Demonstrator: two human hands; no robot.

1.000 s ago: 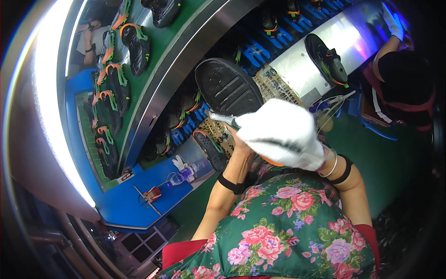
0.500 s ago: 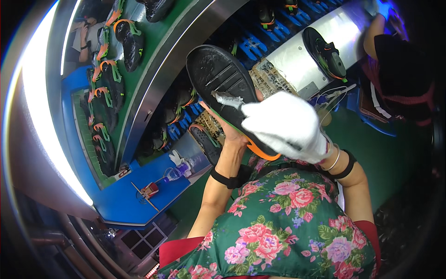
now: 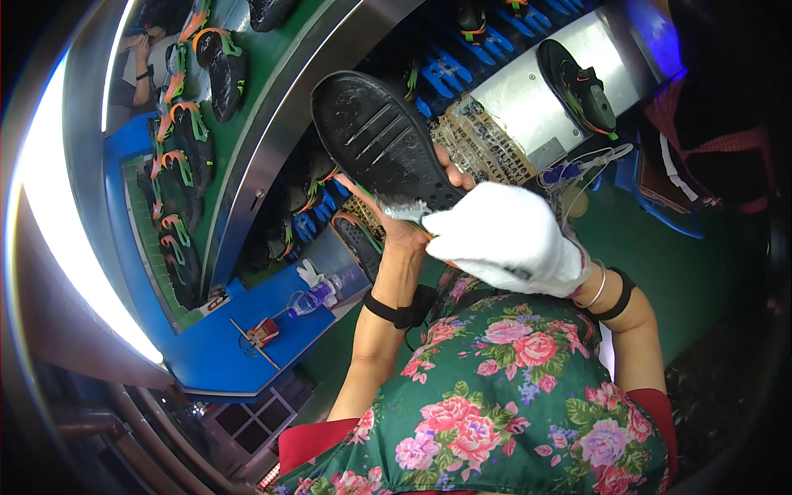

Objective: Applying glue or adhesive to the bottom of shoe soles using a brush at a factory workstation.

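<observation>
My bare left hand (image 3: 401, 229) grips a black shoe (image 3: 375, 132) from beneath, fingers showing past one edge and thumb along the other. Its wide grooved face is turned up toward me, toe end pointing away to the upper left. In a white knitted glove, my right hand (image 3: 511, 239) is closed on a brush (image 3: 406, 209); the handle is hidden in the glove. The pale, wet-looking bristles lie against the shoe's near left edge, toward the heel. The glove covers most of the heel end.
At left, shoes with orange and green straps (image 3: 198, 136) line a green conveyor (image 3: 272, 91) behind a metal rail. A blue table (image 3: 223, 355) bears a purple-labelled bottle (image 3: 312, 299) and a red-wound spool (image 3: 264, 332). Another black shoe (image 3: 577, 87) rests on a metal plate at upper right.
The brush has moved from the shoe's middle down to its left edge near the heel. The shoe has shifted slightly up and left. The other person's blue-lit hand at upper right has left view.
</observation>
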